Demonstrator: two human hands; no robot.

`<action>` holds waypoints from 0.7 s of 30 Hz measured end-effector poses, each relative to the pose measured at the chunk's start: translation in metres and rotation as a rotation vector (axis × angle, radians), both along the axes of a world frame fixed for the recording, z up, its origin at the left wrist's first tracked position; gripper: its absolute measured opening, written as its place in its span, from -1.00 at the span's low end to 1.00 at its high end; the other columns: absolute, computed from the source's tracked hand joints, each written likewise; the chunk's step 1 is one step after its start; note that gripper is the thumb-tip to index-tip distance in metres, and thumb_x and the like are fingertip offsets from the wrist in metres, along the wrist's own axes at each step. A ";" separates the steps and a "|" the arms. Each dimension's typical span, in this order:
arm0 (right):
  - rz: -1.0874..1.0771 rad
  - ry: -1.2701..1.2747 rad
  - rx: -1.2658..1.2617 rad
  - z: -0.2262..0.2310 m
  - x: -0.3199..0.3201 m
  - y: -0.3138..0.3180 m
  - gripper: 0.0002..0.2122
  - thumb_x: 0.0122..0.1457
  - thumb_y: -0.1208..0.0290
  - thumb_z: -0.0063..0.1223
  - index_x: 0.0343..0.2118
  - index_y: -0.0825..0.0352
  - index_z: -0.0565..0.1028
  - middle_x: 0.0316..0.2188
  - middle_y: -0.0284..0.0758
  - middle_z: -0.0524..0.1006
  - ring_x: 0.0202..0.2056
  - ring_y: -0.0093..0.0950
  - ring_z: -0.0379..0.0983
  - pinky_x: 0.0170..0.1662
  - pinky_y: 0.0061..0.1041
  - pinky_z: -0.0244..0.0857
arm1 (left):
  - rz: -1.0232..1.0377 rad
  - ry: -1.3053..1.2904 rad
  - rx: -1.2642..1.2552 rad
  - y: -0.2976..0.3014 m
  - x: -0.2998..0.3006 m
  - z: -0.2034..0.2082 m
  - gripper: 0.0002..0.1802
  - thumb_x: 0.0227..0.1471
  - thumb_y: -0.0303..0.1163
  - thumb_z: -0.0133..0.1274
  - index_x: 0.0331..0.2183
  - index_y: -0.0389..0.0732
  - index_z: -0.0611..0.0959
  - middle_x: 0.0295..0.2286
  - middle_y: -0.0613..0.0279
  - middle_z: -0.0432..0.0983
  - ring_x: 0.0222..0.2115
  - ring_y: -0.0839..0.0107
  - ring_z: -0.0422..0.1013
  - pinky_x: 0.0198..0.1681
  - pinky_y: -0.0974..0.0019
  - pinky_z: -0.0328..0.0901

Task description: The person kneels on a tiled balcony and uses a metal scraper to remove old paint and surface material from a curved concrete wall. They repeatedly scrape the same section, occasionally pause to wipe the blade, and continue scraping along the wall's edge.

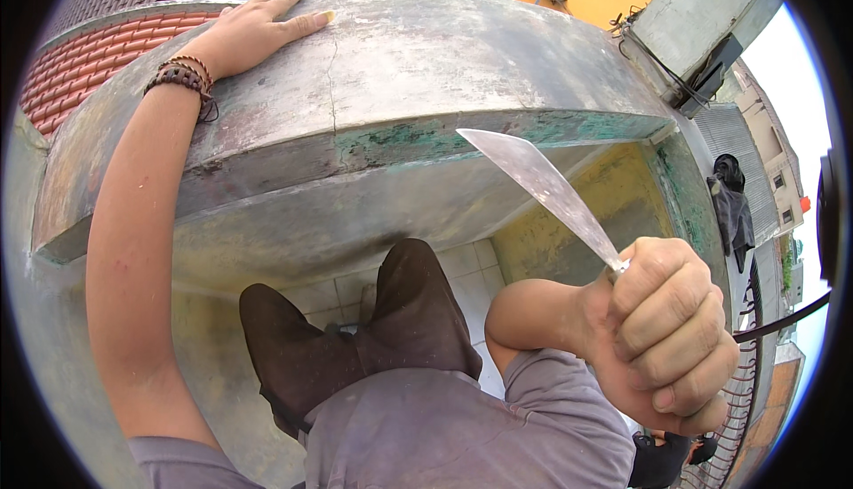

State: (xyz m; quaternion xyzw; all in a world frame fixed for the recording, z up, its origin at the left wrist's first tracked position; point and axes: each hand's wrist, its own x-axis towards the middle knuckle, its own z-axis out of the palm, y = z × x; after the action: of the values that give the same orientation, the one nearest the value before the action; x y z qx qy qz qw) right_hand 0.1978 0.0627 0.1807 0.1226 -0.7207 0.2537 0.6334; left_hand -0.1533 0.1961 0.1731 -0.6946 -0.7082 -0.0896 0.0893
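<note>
Head view looks down over our own body at a thick concrete parapet [400, 71], grey and stained, with a crack running across its top and green patches of old paint along its lower edge. Our left hand [253, 31] lies flat on the top of the parapet, palm down, fingers [298, 23] spread and straight, gripping nothing. Beaded bracelets [182, 74] circle that wrist, and the bare forearm runs down toward the lower left of the picture.

Our right hand [662, 347] is raised close to the camera at the lower right, its fingers [666, 325] closed tight in a fist around the handle of a scraper [542, 182]. The handle itself is hidden inside the fist. The flat metal blade, dulled and smeared, rises from the fist up and to the left, and its broad tip stands in front of the green edge of the parapet; we cannot tell whether it touches the concrete.

Below the parapet we see our dark trousers [355, 338] and a grey shirt [444, 436], with pale floor tiles [466, 267] underfoot and a yellow wall [613, 205] to the right. Red roof tiles [80, 58] show beyond the parapet at the upper left.
</note>
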 end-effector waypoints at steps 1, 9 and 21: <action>-0.030 -0.004 -0.020 0.001 -0.013 0.006 -0.65 0.22 0.05 -0.22 -0.63 0.12 0.36 -0.75 -0.54 0.33 -0.75 -0.65 0.16 -0.64 -0.63 0.07 | -0.013 0.000 0.007 -0.001 0.003 0.002 -0.11 0.12 0.38 -0.26 0.25 -0.07 0.29 0.25 0.05 0.13 0.29 0.16 0.01 0.33 0.10 -0.04; 0.000 -0.024 -0.067 0.003 -0.013 0.002 -0.61 0.27 -0.03 -0.26 -0.57 0.13 0.36 -0.72 -0.51 0.32 -0.72 -0.62 0.16 -0.60 -0.56 0.06 | -0.038 0.025 -0.014 0.003 -0.003 0.002 -0.12 0.13 0.35 -0.25 0.25 -0.09 0.29 0.25 0.04 0.12 0.29 0.15 0.01 0.33 0.12 -0.03; -0.028 -0.073 -0.079 0.012 -0.029 0.007 -0.63 0.25 0.02 -0.27 -0.60 0.11 0.37 -0.73 -0.54 0.33 -0.72 -0.66 0.18 -0.61 -0.64 0.06 | 0.011 -0.023 -0.027 0.001 0.003 0.003 -0.10 0.12 0.37 -0.25 0.25 -0.10 0.28 0.25 0.03 0.11 0.29 0.12 0.00 0.33 0.11 -0.04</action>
State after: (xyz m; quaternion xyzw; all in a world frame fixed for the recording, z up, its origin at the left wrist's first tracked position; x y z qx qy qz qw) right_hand 0.1692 0.0693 0.1923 0.0782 -0.7344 0.2776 0.6144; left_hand -0.1507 0.1971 0.1764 -0.6909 -0.7140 -0.0876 0.0721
